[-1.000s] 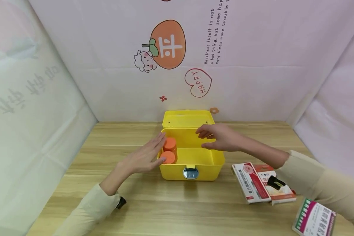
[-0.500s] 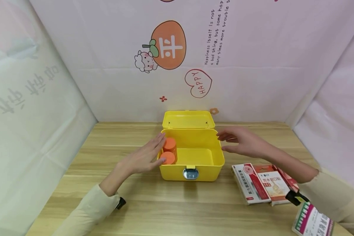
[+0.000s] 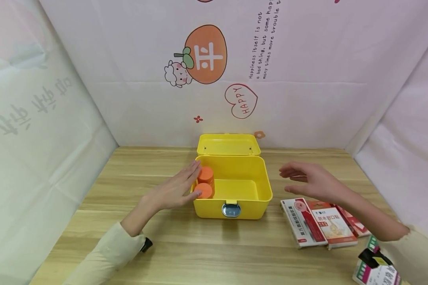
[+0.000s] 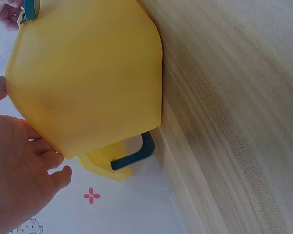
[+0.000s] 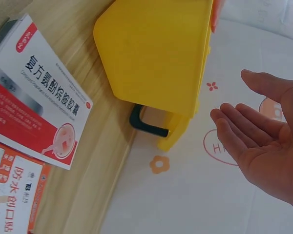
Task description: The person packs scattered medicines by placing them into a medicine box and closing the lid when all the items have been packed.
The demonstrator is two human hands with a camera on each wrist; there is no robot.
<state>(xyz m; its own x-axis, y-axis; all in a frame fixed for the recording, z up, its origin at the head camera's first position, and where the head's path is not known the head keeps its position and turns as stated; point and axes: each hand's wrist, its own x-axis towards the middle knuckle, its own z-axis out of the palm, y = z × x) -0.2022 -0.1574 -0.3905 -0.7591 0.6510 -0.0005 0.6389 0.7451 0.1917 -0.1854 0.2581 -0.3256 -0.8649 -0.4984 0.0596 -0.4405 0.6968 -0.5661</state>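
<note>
A yellow lidded box (image 3: 260, 206) stands on the wooden table with its lid (image 3: 229, 145) tipped back. Two orange-capped containers, a rear one (image 3: 206, 174) and a front one (image 3: 203, 190), stand inside along the left wall. My left hand (image 3: 174, 190) rests on the left rim, fingers extended, thumb by the front cap. In the left wrist view its fingertips touch the box's upper edge. My right hand (image 3: 312, 180) is to the right of the box, apart from it, fingers loosely bent and holding nothing. Below it lies a red-and-white medicine box (image 3: 303, 222).
An orange-and-white bandage box (image 3: 331, 223) lies beside the medicine box, with a red box (image 3: 354, 222) partly under the right forearm. A green-and-purple box (image 3: 378, 273) is near the front right, partly hidden by the sleeve. A printed cloth (image 3: 146, 111) hangs behind the table.
My right hand has moved from above the box's interior out past its right rim, farther right and slightly nearer. My left hand has stayed on the left rim.
</note>
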